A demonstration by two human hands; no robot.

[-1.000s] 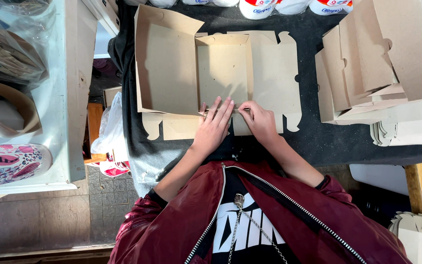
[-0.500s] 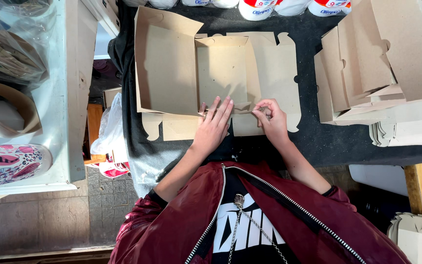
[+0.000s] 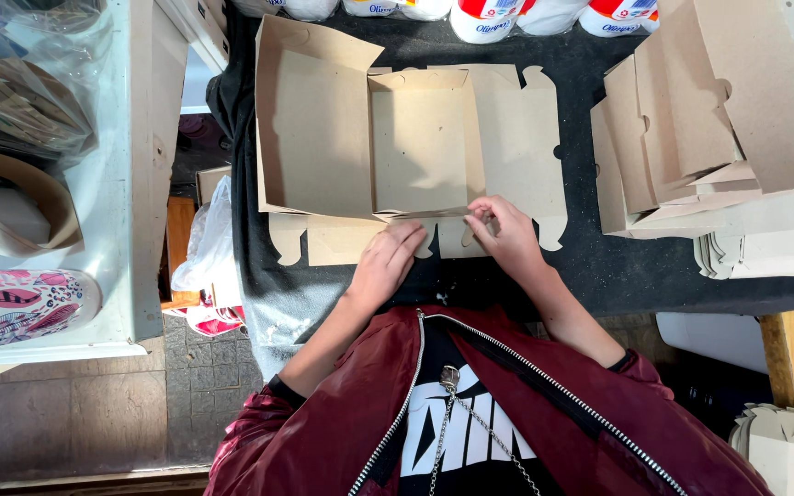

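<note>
My right hand (image 3: 507,234) has shifted rightward, fingers now pinching the near wall of the half-folded cardboard box (image 3: 425,147); left hand (image 3: 386,262) pressed flat, fingers together, on the bottom flap at the surface's near edge.

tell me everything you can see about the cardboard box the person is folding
The box is plain brown cardboard, a die-cut blank partly folded. Its left panel stands raised, low walls frame the middle panel, and the right panel lies flat with notched, rounded tabs along its edges. It rests on a dark cloth over the table. The left hand presses flat on the near flap, while the right hand pinches the near edge by a tab. A few small dark specks mark the middle panel.
</note>
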